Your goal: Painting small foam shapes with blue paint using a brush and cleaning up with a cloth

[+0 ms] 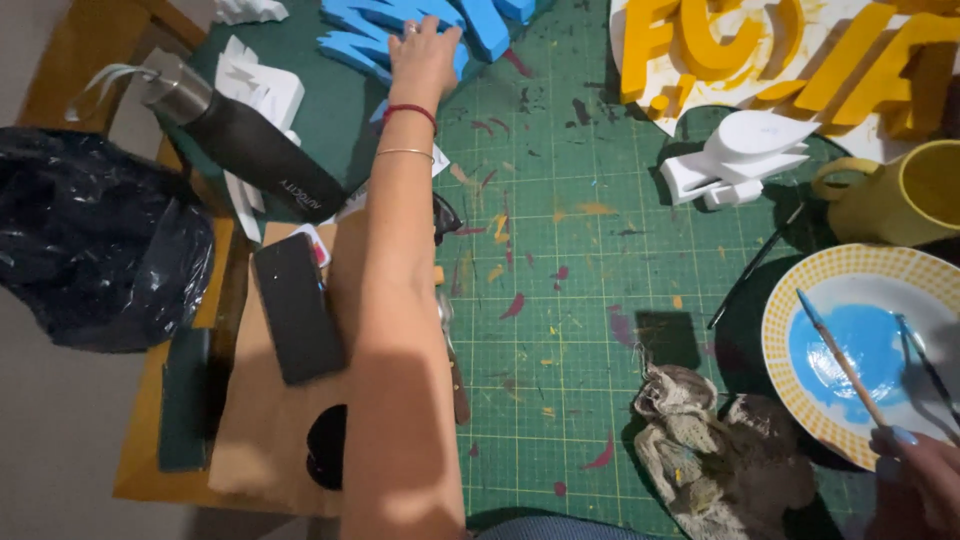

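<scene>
Seen from above, the person's left arm stretches straight forward across a green cutting mat (560, 300) that covers the table. The left hand (424, 55) lies palm down at the far edge, fingers spread flat on a cluster of blue foam letters (365, 35); its grip is released, pressing on the letters without closing around them. A red cord and a thin bangle circle the wrist.

At the lower right corner, the right hand (915, 470) is only partly in frame. Its grip is clenched around a paintbrush (838, 358), whose blue-tipped end points up and left over a plate (800, 290) with a yellow checked rim and a pool of blue paint. A second thin brush lies across the plate's right side.

Near the plate sit a yellow mug (890, 200), a white foam piece (745, 155) and a stained rag (700, 440). Yellow foam letters (800, 55) lie at the top right. Left of the arm are a dark bottle (250, 140) and a black phone (298, 305).
</scene>
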